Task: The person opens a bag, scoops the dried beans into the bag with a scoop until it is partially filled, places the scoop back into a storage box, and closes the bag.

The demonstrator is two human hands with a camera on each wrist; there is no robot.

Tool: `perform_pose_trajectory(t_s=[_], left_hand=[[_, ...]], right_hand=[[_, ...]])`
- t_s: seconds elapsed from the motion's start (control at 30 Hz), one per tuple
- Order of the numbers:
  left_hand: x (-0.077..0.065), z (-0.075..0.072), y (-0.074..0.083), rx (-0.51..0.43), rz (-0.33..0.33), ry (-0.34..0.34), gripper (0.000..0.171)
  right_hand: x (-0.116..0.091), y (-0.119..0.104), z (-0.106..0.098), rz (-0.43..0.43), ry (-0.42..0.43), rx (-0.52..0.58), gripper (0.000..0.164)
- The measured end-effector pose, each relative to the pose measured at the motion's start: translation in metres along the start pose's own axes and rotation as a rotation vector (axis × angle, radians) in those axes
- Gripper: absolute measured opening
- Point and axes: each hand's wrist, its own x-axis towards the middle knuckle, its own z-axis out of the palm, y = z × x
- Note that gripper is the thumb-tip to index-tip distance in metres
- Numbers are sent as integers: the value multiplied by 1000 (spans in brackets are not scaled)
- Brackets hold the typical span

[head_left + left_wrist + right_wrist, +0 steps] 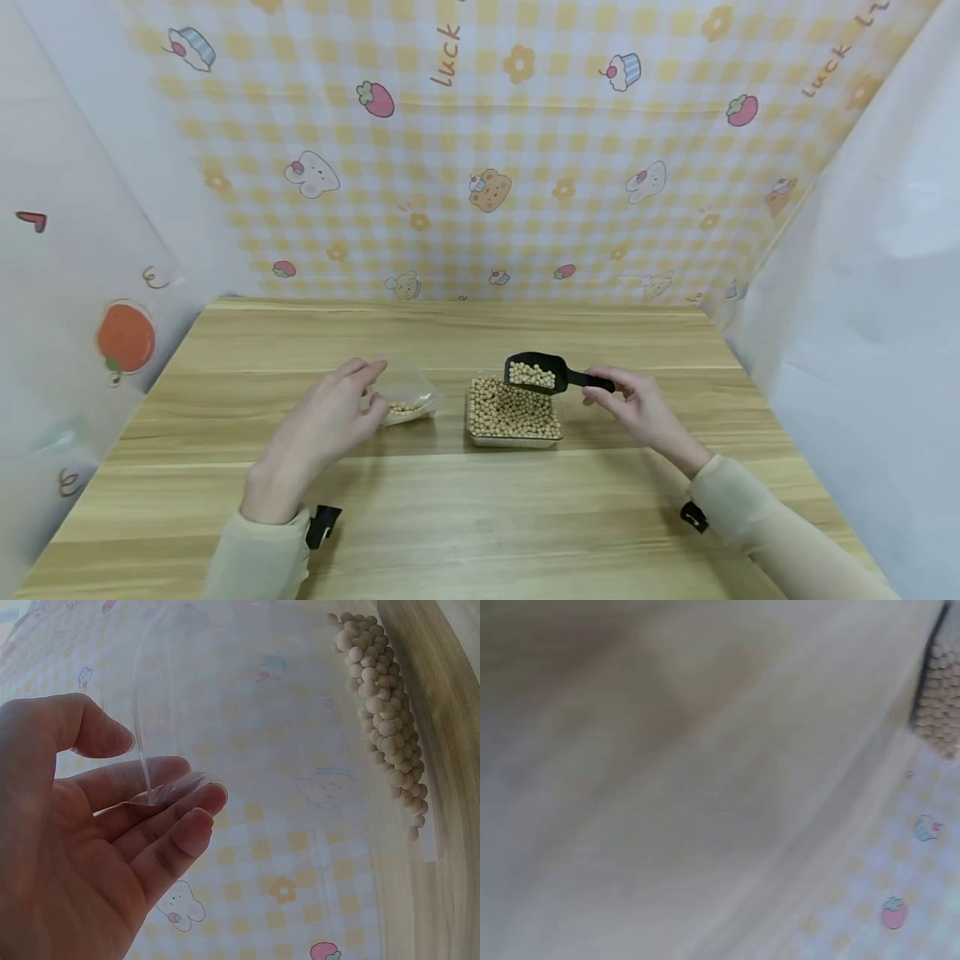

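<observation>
Scoop (pixel 559 372) over box (pixel 513 442) | handle (pixel 578 378) past right edge | gap between box, bag (pixel 408 385)

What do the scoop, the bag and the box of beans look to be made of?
Scoop: probably plastic, dull black, evenly coloured with no metallic glint.
Bag: thin plastic film, clear and glossy; the backdrop shows through and its edge catches light.
Box: seemingly clear, smooth, probably hard plastic, though glass is possible; beans seem to show through its wall.

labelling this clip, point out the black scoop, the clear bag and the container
black scoop (pixel 561 376), head view: rear of its bowl
clear bag (pixel 408 387), head view: middle of its film
container (pixel 513 442), head view: front wall
</observation>
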Motion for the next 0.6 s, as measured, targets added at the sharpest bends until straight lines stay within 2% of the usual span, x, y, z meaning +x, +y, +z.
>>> perform_pose_trajectory(t_s=[0.17,0.3,0.6], left_hand=[[-1,0,1,3,-6,7,51],[-1,0,1,3,-3,11,51],[-1,-2,3,1,-7,10,51]], right_hand=[[9,-14,1,40,39,-38,27],[18,-15,4,63,39,-31,31],[46,-29,17,4,5,35,30]])
